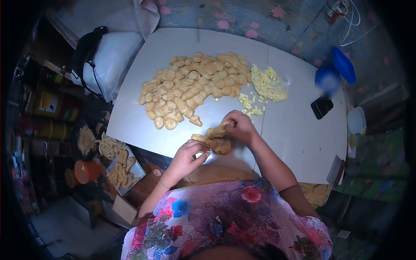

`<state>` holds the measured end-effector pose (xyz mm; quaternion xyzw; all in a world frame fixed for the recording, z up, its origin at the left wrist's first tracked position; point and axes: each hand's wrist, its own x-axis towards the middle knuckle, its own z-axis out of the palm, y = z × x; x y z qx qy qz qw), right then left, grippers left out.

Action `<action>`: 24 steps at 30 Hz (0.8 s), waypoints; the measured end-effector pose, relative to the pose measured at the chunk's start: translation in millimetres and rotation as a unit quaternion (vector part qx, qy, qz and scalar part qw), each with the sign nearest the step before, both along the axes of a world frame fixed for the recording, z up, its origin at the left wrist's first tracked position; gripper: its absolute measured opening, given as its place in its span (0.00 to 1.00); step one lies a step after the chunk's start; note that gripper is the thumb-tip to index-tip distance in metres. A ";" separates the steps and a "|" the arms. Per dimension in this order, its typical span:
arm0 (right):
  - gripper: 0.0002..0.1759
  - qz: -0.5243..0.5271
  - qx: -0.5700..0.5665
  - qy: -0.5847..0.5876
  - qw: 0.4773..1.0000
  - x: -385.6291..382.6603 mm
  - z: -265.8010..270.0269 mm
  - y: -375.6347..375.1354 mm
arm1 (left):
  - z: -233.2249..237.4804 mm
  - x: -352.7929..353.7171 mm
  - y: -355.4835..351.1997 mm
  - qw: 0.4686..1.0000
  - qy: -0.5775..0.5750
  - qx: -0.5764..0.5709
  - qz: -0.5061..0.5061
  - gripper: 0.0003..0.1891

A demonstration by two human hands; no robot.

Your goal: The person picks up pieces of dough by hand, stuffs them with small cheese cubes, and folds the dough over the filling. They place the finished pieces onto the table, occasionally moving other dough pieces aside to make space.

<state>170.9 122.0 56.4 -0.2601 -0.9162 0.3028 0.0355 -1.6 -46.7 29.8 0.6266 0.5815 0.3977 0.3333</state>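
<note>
Golden-brown pieces of dough (216,144) lie on the white table near its front edge, between my two hands. My right hand (241,125) is closed, its fingers pinching the upper end of a dough piece (218,131). At the left of these pieces, my left hand (191,157) has its thumb and fingers drawn together; what is between them I cannot make out. Beyond my hands a broad heap of small rounded dough pieces (190,86) covers the table. Small pale yellow cubes (251,104) lie loose to its right, beside a clear plastic bag of similar cubes (269,83).
A blue container (327,80) and a black object (321,107) stand at the table's right. Left below the table edge, a tray (134,167) holds long dough strips, near an orange container (86,171). A white sack (115,60) sits at the far left.
</note>
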 end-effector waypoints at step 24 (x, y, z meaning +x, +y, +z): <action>0.11 -0.170 -0.407 0.322 0.838 21.0 -1.1 -16.7 | 9.1 -0.8 48.2 0.978 -0.204 -0.049 -0.016 0.07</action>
